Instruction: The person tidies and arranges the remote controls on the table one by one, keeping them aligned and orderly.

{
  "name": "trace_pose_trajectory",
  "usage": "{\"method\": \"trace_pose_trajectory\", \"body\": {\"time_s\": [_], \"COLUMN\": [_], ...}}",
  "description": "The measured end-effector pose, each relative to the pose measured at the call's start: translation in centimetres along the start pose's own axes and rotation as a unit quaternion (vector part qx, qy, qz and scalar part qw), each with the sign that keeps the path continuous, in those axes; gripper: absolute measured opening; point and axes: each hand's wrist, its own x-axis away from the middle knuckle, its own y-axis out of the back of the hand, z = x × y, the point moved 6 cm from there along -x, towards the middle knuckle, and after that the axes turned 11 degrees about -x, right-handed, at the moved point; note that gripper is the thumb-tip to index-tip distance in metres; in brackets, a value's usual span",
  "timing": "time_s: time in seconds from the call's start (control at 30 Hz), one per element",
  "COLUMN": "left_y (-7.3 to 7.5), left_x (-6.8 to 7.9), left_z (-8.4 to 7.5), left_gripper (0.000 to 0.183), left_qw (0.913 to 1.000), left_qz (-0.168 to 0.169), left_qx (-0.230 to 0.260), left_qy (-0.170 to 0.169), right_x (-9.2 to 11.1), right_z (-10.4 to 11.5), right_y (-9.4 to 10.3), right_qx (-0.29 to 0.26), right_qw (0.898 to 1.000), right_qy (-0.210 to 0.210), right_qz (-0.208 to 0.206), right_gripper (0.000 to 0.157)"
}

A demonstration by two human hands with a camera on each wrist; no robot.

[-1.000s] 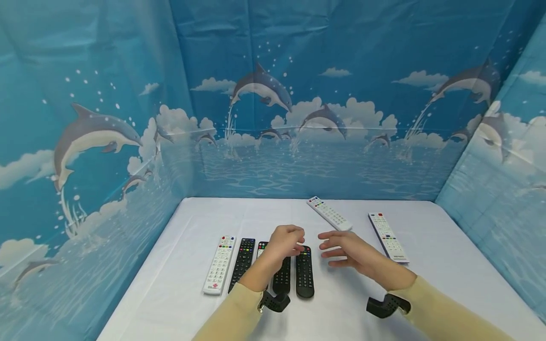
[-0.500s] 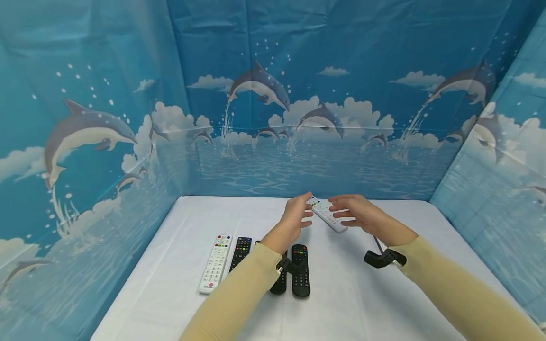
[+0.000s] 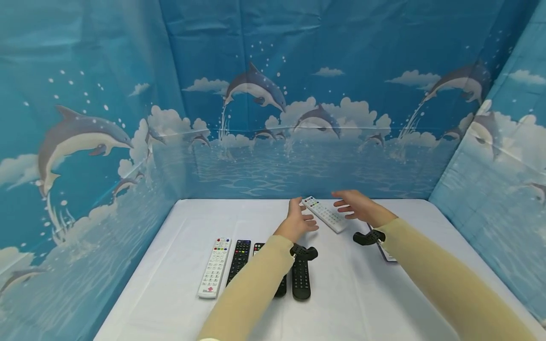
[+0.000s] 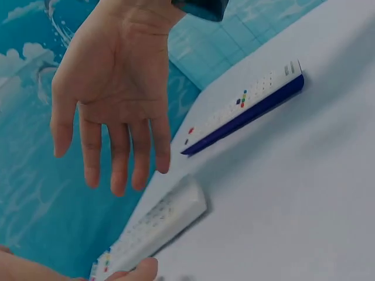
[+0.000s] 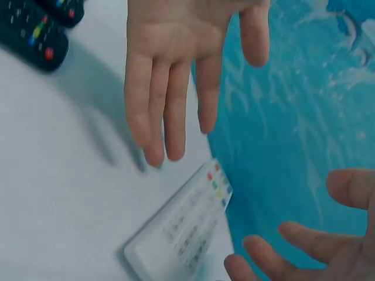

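A white remote control [image 3: 325, 214] with coloured buttons lies slantwise near the back edge of the white table [image 3: 337, 293]. On its left side is my left hand [image 3: 297, 221], fingers spread and slightly bent, thumb up. To its right hovers my right hand [image 3: 362, 207], palm turned inward. In the left wrist view the fingers of my right hand [image 4: 111, 93] are straight above the white remote [image 4: 161, 219]. The right wrist view shows my left hand [image 5: 173, 76] with extended fingers and a gap to the remote [image 5: 181, 228]. Neither hand holds anything.
At front left lie a white remote [image 3: 214, 267], a black remote [image 3: 240, 258] and more dark remotes [image 3: 301, 282], some hidden by my left sleeve. A white remote with dark blue sides [image 4: 243, 108] lies under my right forearm. Dolphin-printed curtains [image 3: 273, 161] enclose the table.
Both hands have moved from near the row of dark remotes and the table's middle to the far white remote, one on each side. The remotes appear to lie where they were.
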Motion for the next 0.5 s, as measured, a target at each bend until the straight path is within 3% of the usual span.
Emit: {"method": "trace_pose_trajectory", "body": {"time_s": [0.23,0.4,0.5], "left_y": [-1.0,-1.4,-1.4], "left_x": [-1.4,-1.9,-2.0], "left_z": [2.2,2.5,2.5], "left_gripper": [0.069,0.069,0.067], "left_qw": [0.9988,0.9987,0.9991], "left_qz": [-0.017,-0.017,-0.011], "left_qx": [0.046,0.048,0.039], "left_qy": [0.007,0.004,0.005], "right_x": [-2.4,-2.7,-2.6], "right_z": [-2.4,-3.0,-3.2], "right_y": [0.8,0.5,0.5], "right_qx": [0.010,0.031,0.020], "right_qw": [0.999,0.999,0.999], "right_qy": [-0.036,-0.036,-0.044], "right_qz": [-0.005,0.022,0.017], "right_gripper": [0.071,0.070,0.067]}}
